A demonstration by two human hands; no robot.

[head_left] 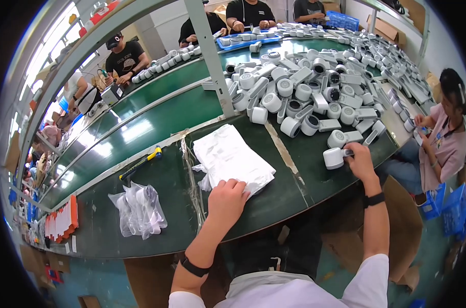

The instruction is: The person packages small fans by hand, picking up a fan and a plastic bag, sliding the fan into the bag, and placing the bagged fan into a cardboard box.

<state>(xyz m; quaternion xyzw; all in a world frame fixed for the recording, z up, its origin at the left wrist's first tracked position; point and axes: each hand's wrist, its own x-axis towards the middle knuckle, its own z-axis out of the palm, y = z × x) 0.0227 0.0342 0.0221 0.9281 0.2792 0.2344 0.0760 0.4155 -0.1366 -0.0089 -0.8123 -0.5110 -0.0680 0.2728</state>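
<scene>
My right hand (360, 160) is closed around the handle of a grey-white handheld fan (334, 158), beside the near edge of a large heap. The fan's round head points left, just over the table. My left hand (226, 201) lies at the near edge of a stack of white plastic bags (233, 154), its fingers bent onto the top bag. The thumb side touches the stack's near right corner. Many similar fans (293, 105) fill the heap beyond my right hand, with heads and handles facing different ways.
A clear bag of white parts (139, 211) and a yellow-and-black handled tool (140, 162) lie on the green table (176, 233) to the left, with orange-and-white cartons (62, 219) farther left. A metal post (212, 56) stands ahead. Co-workers sit across the belt; one person (444, 138) sits at right.
</scene>
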